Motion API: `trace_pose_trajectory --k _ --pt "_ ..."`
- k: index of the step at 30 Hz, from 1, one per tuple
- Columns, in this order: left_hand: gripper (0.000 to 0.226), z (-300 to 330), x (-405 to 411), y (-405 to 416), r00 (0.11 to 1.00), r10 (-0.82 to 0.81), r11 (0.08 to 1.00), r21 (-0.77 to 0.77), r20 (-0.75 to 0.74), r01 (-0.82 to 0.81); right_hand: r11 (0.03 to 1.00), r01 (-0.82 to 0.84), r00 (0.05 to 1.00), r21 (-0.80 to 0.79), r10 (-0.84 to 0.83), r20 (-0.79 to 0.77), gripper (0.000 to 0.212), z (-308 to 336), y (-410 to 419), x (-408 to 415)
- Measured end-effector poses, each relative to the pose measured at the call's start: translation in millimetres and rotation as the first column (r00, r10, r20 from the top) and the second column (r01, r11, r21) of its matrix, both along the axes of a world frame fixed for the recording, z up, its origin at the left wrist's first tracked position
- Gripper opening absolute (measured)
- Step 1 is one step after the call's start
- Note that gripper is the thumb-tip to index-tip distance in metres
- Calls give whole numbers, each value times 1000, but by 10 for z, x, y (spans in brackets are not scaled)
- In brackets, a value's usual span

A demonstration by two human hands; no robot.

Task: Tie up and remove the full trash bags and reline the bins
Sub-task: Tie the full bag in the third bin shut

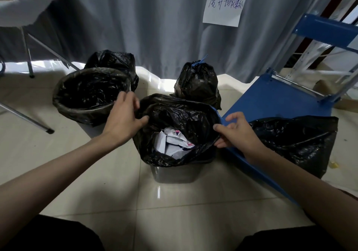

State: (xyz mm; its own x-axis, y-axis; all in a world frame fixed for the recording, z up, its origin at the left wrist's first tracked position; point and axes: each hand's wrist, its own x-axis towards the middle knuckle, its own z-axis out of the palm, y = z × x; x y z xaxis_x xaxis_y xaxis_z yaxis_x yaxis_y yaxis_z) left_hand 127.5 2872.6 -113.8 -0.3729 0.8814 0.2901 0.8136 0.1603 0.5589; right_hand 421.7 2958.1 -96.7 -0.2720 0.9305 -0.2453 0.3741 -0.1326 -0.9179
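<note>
Mid-frame: left hand (124, 116) and right hand (235, 132) pinching opposite rims of crinkled black plastic trash bag (180, 119), probably seated in grey bin (174, 174). Risk: thin film tearing, crumpled paper (172, 142) spilling.

Support: pale glossy tiled floor (120, 198), glare patches at the far edge along the curtain hem.

Resting directly on it:
- grey bin (174, 173) at centre, lined with a black bag, crumpled paper inside.
- second lined bin (89, 95) to the left and further back, just beside the first.
- black bag (116, 59) behind that bin, touching it.
- tied black bag (197, 84) with blue tie, behind the centre bin.
- metal chair legs (29, 119) at far left.
- small yellow scrap (199, 165) at right.
</note>
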Motion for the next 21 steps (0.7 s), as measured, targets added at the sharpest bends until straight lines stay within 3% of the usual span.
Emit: trace_pose_trajectory --k 2,4,7,11,13,16,21 --pt "34 8 138 -4 981 -168 985 26 -92 171 959 -179 979 221 152 135 30 13 -15 2" --pt "26 -2 286 -23 932 -353 935 -18 -85 353 823 -452 869 344 320 377 31 48 -47 -16" --pt "23 -77 455 -56 836 -548 828 -137 5 544 592 -759 568 271 399 720 39 12 -104 -41" --pt "26 -158 559 -85 784 -608 740 -267 126 617 479 -846 418 234 325 848 20 -45 -219 -93" --pt "27 -179 593 -95 777 -613 718 -311 141 623 457 -846 422 275 259 869 21 -38 -217 -100" --pt "24 -226 616 -89 773 -625 710 -330 111 622 470 -804 520 364 257 815 9 1 -156 -69" --pt "43 -198 693 -110 815 -579 780 -282 14 559 582 -688 675 434 292 678 26 -25 -63 -44"
